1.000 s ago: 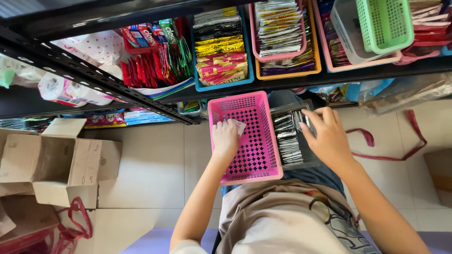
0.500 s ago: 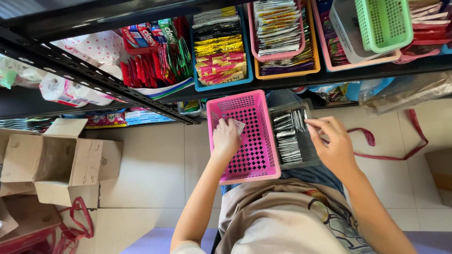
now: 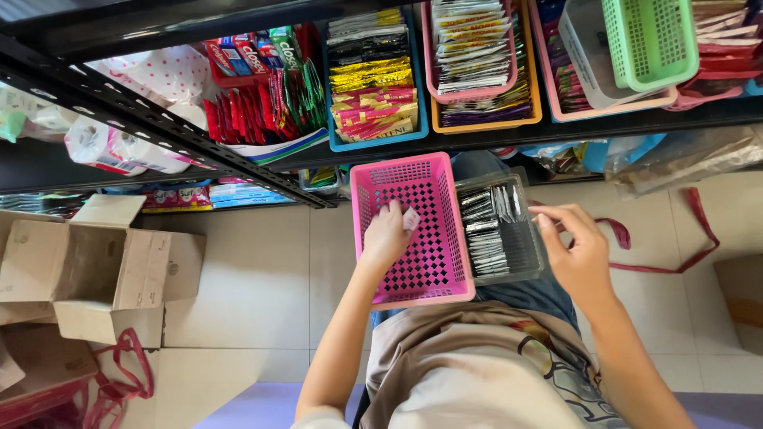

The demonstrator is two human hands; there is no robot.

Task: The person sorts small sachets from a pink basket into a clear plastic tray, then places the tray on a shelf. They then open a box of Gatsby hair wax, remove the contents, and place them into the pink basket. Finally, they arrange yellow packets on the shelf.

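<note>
Tiled floor below, metal shelf rack w/ sachet trays at 12 o'clock. Left hand [image 3: 387,235] rests inside pink basket [image 3: 413,230] on the lap, fingers curled on a small pale packet [image 3: 410,219]. Right hand [image 3: 579,256] at 3 o'clock of clear tray [image 3: 499,230], fingers loosely apart, gripping nothing seen. Packet prob light, thin, floppy, slick; pinch by the edge. Packet mostly hidden by fingers; tray's far wall hard to make out.

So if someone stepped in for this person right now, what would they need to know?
Left hand: inside the pink basket on the lap, fingers on a small pale sachet.
Right hand: open, holding nothing, beside the clear tray.
Clear tray: dark sachets fill its left part, the right part bare.
Pink basket: otherwise looks bare.
Shelf baskets above already hold packets.
</note>
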